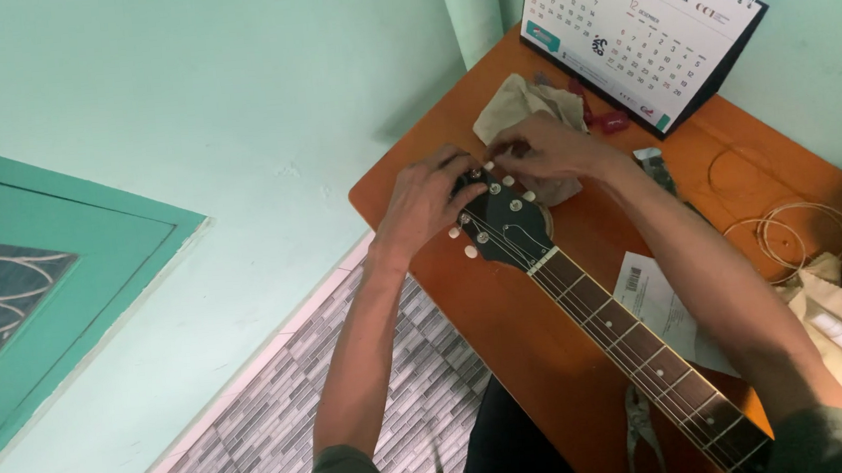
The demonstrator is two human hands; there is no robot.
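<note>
both hands at the guitar's headstock

the left hand curls round the far edge of the headstock, fingers pinching a tuning peg; the right hand pinches close at the top pegs, what it grips i cannot tell; a cloth lies just beyond it; looks like string tuning work; next move wants slow, small peg turns.

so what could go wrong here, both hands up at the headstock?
1. Left hand and right hand crowd the dark guitar headstock; a taut string could snap toward them.
2. The neck overhangs the orange wooden table edge and might slide.
3. The coiled loose wire could snag a sleeve.
</note>
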